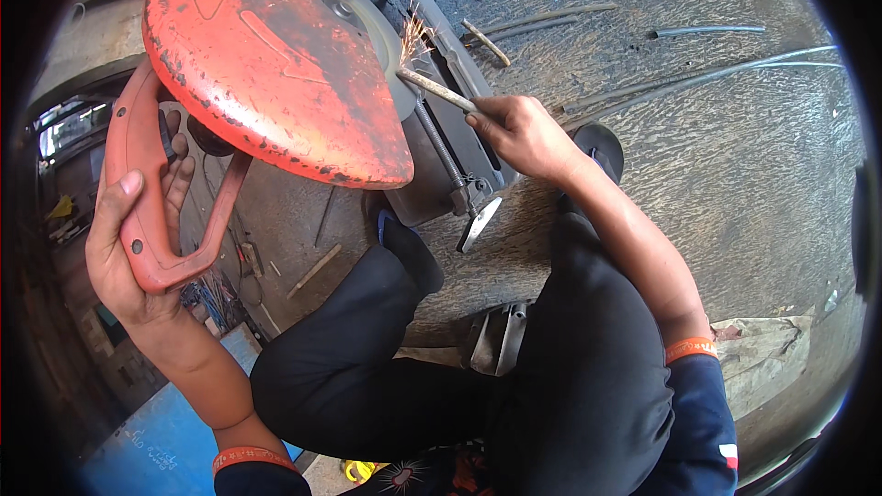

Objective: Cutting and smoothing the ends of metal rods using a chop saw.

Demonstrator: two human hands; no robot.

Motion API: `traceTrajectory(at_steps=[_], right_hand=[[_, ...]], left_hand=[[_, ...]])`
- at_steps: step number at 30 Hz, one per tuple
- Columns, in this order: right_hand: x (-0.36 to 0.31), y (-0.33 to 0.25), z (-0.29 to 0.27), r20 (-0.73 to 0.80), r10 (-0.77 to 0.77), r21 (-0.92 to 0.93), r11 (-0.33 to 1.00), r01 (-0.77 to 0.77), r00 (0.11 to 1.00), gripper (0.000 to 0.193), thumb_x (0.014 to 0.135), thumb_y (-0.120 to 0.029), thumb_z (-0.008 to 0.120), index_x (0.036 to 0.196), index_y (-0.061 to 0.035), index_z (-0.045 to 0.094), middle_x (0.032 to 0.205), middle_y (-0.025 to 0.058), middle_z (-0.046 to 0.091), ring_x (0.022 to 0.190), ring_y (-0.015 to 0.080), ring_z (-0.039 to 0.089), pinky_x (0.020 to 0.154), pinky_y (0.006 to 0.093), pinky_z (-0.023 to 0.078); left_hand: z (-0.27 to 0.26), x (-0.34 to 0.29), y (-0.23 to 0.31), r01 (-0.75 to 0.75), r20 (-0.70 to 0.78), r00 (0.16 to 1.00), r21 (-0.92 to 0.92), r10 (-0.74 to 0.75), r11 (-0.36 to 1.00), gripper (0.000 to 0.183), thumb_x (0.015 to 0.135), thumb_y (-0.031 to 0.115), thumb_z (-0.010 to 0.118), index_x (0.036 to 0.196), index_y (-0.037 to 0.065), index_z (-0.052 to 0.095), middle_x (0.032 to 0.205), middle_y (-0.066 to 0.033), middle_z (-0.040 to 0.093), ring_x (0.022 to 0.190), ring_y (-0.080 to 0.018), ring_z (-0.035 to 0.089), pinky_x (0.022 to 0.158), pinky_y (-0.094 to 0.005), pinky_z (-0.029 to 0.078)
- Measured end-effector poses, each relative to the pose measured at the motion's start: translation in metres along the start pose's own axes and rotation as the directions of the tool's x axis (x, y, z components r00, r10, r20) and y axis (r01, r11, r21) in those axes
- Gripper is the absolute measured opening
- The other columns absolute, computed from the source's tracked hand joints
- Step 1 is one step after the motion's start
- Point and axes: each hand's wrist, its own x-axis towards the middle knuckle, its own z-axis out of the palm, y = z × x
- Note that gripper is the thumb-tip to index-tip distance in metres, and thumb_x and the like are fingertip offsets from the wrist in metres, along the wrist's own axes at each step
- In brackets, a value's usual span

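A cut-off saw with a scuffed red guard (276,83) fills the upper left. My left hand (119,253) is closed round its red loop handle (144,211), thumb on the near side, fingers through the loop. Part of the grey abrasive disc (384,41) shows at the guard's right edge. My right hand (525,136) grips a short metal rod (436,89), its far end against the disc. Orange sparks (415,35) fly upward from that contact. Under the rod runs the threaded clamp screw (439,140) of the saw's base, ending in a flat crank (480,224).
Pipes and rods (698,73) lie on the worn floor at the upper right, with a short rod (487,43) beside the saw base. My bent legs (588,340) flank the near side. A blue panel (175,432) is at the lower left, a crumpled sheet (763,358) at the right.
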Motion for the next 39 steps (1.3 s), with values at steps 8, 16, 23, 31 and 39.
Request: traceTrajectory(at_steps=[8,16,23,31,39], right_hand=[[-0.002,0.005,0.006,-0.134,-0.161,-0.08,0.985,0.151,0.978,0.027,0.086,-0.017,0.062,0.109,-0.003,0.065,0.074,0.0257,0.061,0.074,0.0422,0.062,0.068,0.0466,0.049],[-0.004,0.012,0.0,-0.112,-0.147,-0.005,0.989,0.147,0.983,0.036,0.091,-0.026,0.056,0.113,0.0013,0.064,0.069,0.019,0.062,0.065,0.0284,0.062,0.063,0.0396,0.048],[0.001,0.02,-0.006,0.078,0.128,0.221,0.965,-0.142,0.989,0.04,0.094,-0.033,0.05,0.096,0.0028,0.067,0.063,0.0115,0.058,0.066,0.0181,0.057,0.066,0.0364,0.046],[0.003,0.007,-0.002,-0.026,0.008,0.039,0.999,-0.007,1.0,0.028,0.091,-0.025,0.055,0.094,0.0013,0.066,0.072,0.0243,0.062,0.074,0.0395,0.064,0.07,0.0456,0.049],[-0.002,0.006,0.001,-0.14,-0.145,-0.093,0.987,0.132,0.98,0.019,0.087,-0.018,0.059,0.095,-0.0025,0.067,0.072,0.023,0.062,0.072,0.0415,0.062,0.067,0.0466,0.049]], left_hand=[[0.0,0.0,0.001,0.015,-0.026,1.0,0.001,-0.015,1.0,0.062,0.084,0.011,0.055,0.137,-0.012,0.032,0.127,-0.0269,0.049,0.113,-0.0329,0.055,0.101,-0.0418,0.042],[-0.004,0.003,0.004,-0.008,0.026,1.0,0.159,0.004,0.987,0.06,0.085,0.013,0.054,0.137,-0.01,0.034,0.123,-0.0249,0.051,0.108,-0.0294,0.057,0.098,-0.0405,0.043],[-0.001,0.0,0.003,-0.007,0.051,0.999,0.164,-0.001,0.986,0.059,0.086,0.012,0.05,0.138,-0.01,0.033,0.127,-0.0251,0.05,0.112,-0.031,0.055,0.1,-0.0418,0.042],[0.008,-0.001,0.001,-0.062,0.032,0.998,0.112,0.059,0.992,0.062,0.086,0.015,0.049,0.139,-0.012,0.03,0.135,-0.0279,0.043,0.125,-0.037,0.047,0.108,-0.046,0.034],[0.009,-0.001,0.0,-0.06,0.014,0.998,0.116,0.059,0.991,0.063,0.087,0.017,0.05,0.139,-0.013,0.029,0.134,-0.028,0.044,0.125,-0.036,0.047,0.108,-0.0452,0.034]])
